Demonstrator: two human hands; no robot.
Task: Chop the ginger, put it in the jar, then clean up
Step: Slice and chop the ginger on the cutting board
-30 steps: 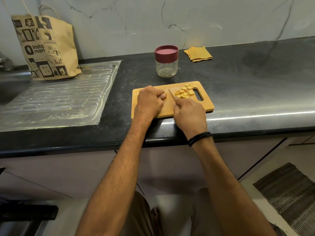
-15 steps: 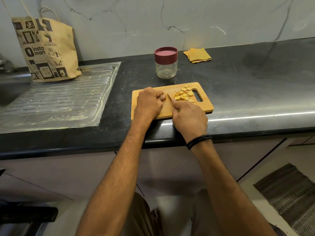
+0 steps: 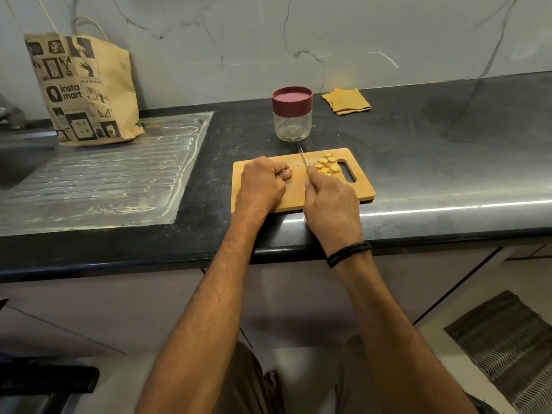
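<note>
A wooden cutting board [image 3: 363,191] lies on the black counter. On its far right part, by the handle slot, sits a pile of yellow ginger slices [image 3: 328,165]. My left hand [image 3: 263,183] rests curled on the board's left half; a small piece of ginger seems tucked under its fingers, mostly hidden. My right hand [image 3: 330,204] grips a knife [image 3: 303,157], whose thin blade points away from me between my left hand and the slices. Behind the board stands a clear glass jar [image 3: 292,127] with a maroon lid on.
A folded yellow cloth [image 3: 346,100] lies at the back, right of the jar. A steel sink drainboard [image 3: 98,174] fills the counter's left, with a printed paper bag [image 3: 80,91] on its far edge. A striped mat [image 3: 507,342] covers the floor at right.
The knife blade has lifted off the ginger slices and now points up and away. My left hand has stayed in place on the board.
</note>
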